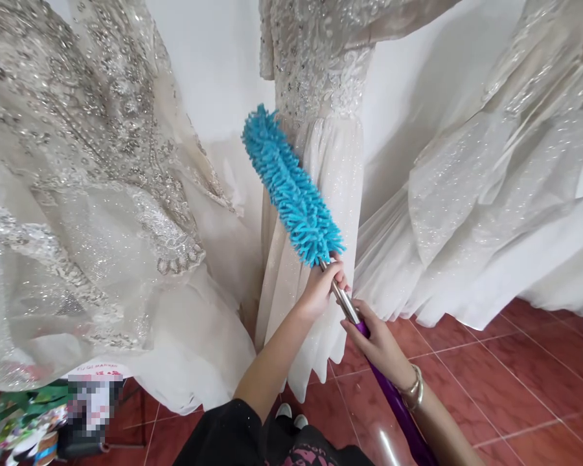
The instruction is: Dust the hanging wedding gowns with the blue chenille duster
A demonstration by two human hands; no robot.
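Observation:
I hold a duster with both hands. Its fluffy blue head point(291, 188) rests against the glittery skirt of the middle white gown point(333, 162). My left hand point(320, 288) is closed round the metal neck just below the blue head. Lower down, my right hand point(376, 340), with bangles at the wrist, grips the purple handle point(398, 404). The handle runs down past the bottom edge of the view.
A beaded, sequinned gown point(87, 194) hangs at the left and a layered white gown point(505, 194) at the right, against a white wall. Red floor tiles point(515, 382) lie below. Green bags and clutter point(43, 414) sit at the lower left. My white shoes point(291, 414) show below.

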